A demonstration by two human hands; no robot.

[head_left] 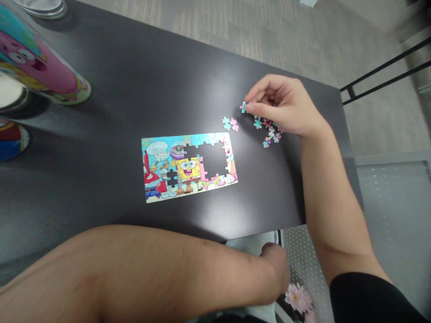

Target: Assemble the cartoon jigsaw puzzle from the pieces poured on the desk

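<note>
My right hand (284,105) pinches a small jigsaw piece (244,107) between thumb and fingers, just above the dark table. Beneath and beside that hand lies a small pile of loose jigsaw pieces (271,133), partly hidden by it. Two more pieces, one teal (226,123) and one pink (234,125), lie side by side near the upper right corner of the puzzle. The partly assembled cartoon puzzle (156,154) has a large gap right of its yellow figure and a smaller one to the left. My left hand (278,271) rests below the table's near edge, its fingers hidden.
On the table (111,107) at the upper left lies or stands a tall cartoon-printed can (50,67), with a metal lid (47,6) behind it and another can (11,140) nearby. Black rails (387,85) are at the right. A pink flower (298,297) shows below.
</note>
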